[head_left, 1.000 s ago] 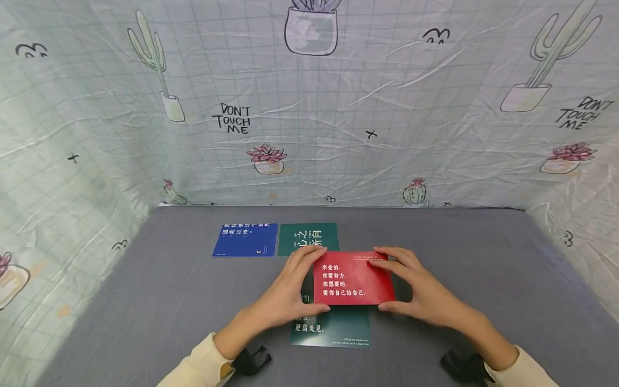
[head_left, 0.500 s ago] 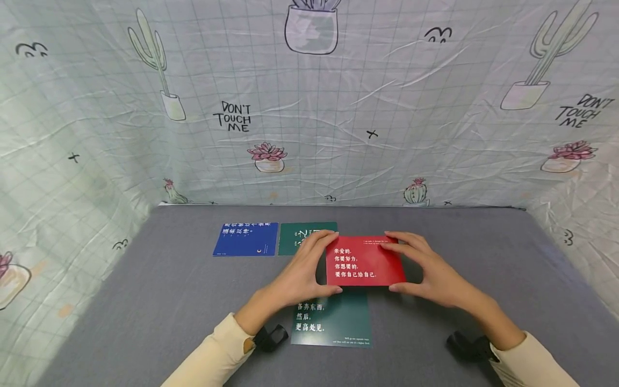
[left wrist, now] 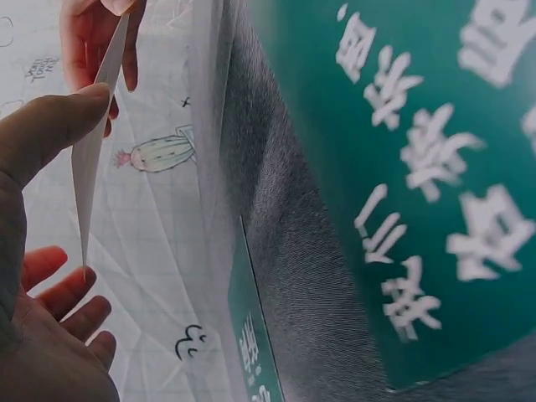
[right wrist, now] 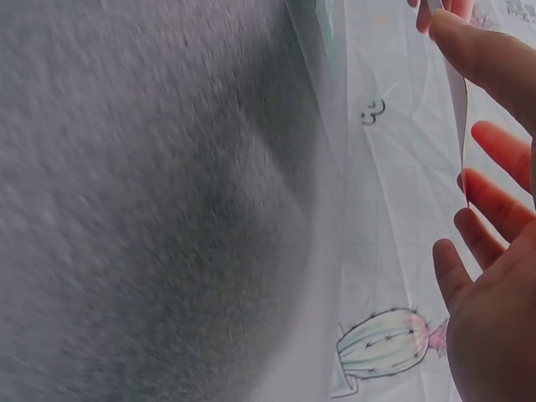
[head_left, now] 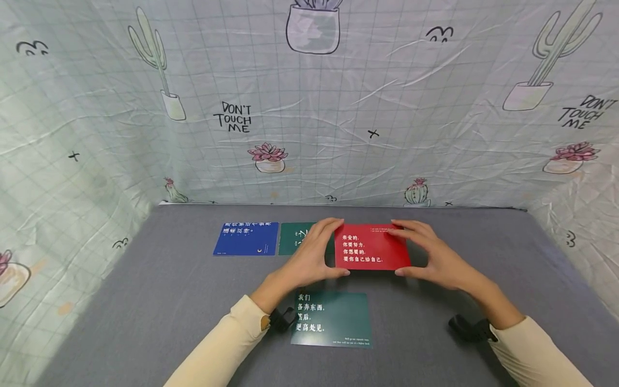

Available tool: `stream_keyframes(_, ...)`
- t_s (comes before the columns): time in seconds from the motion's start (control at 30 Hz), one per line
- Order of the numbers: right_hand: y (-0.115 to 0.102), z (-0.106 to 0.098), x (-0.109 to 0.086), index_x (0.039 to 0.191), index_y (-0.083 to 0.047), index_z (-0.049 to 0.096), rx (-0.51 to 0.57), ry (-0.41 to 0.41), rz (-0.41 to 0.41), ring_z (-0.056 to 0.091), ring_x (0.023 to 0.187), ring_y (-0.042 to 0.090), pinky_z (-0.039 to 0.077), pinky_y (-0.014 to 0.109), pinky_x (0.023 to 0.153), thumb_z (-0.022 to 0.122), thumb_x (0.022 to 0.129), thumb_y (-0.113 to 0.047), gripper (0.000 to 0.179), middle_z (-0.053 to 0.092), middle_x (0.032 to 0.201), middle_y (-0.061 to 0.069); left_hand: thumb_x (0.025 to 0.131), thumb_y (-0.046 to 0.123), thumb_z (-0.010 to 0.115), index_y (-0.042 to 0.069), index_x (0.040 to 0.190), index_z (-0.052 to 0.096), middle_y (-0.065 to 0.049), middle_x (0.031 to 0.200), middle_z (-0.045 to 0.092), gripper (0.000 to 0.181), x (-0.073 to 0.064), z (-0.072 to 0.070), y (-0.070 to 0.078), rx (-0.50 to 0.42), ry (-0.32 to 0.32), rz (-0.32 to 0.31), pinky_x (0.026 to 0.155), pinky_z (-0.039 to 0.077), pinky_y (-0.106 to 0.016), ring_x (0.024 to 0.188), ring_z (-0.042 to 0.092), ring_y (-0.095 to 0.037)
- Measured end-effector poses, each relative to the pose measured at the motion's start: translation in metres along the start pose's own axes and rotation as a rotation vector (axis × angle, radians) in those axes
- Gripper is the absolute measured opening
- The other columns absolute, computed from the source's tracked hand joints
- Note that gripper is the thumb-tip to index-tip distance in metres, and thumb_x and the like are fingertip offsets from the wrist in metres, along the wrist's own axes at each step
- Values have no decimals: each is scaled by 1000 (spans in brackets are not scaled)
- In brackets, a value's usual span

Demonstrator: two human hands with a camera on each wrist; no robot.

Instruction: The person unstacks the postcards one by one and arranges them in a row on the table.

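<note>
A red card [head_left: 372, 250] with white lettering is held above the table between both hands. My left hand [head_left: 309, 258] grips its left end, thumb at the near edge and fingers at the far edge. At the other end my right hand [head_left: 440, 260] pinches it the same way. In the left wrist view the card [left wrist: 90, 163] appears edge-on, apart from the tabletop. Below, nearer the body, a dark green card [head_left: 333, 322] lies flat. Another green card [head_left: 292, 239], farther back, is partly hidden by the left hand and the red card.
A blue card [head_left: 245, 240] lies just left of the back green card. The grey tabletop [head_left: 169, 301] extends to both sides. Behind it hangs a pale cloth [head_left: 329, 107] printed with cacti, its folds meeting the table's back edge. Each wrist carries a black strap-mounted device [head_left: 469, 329].
Both hands have carried the red card away from the body and slightly right. It has come off the near green card, now uncovered, and sits beside the back one. The cards on the table stay put.
</note>
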State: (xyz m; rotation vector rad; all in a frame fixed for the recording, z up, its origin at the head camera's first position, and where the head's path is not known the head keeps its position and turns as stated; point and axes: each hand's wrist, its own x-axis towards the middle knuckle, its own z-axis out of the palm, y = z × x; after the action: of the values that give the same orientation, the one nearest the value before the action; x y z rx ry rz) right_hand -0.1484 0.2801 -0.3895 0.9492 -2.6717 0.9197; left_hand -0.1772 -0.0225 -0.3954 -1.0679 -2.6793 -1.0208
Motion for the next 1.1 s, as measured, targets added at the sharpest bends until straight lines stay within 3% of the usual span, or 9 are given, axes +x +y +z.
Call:
stream_keyframes(0.57, 32, -6, 17, 139, -11, 49, 41, -62, 62, 26, 131, 30, 43, 58, 89, 84, 74, -27, 75, 34, 148, 9, 70, 36, 81, 9, 147, 32, -9, 147, 34, 95, 27, 6, -12, 51, -58, -90, 110, 26, -49, 136, 28, -26)
stream_keyframes(0.87, 46, -5, 24, 140, -12, 48, 38, -110, 109, 23, 134, 32, 33, 62, 96, 83, 74, -34, 77, 33, 149, 7, 72, 40, 79, 11, 146, 34, -8, 148, 36, 92, 39, 13, -21, 121, -104, -145, 114, 18, -44, 138, 26, -24)
stream_keyframes(1.1, 56, -2, 27, 140, -14, 49, 27, -137, 129, 22, 135, 33, 29, 64, 98, 82, 75, -38, 77, 34, 149, 7, 73, 40, 79, 11, 143, 39, -5, 145, 41, 86, 45, 18, -26, 168, -124, -150, 115, 15, -40, 139, 26, -22)
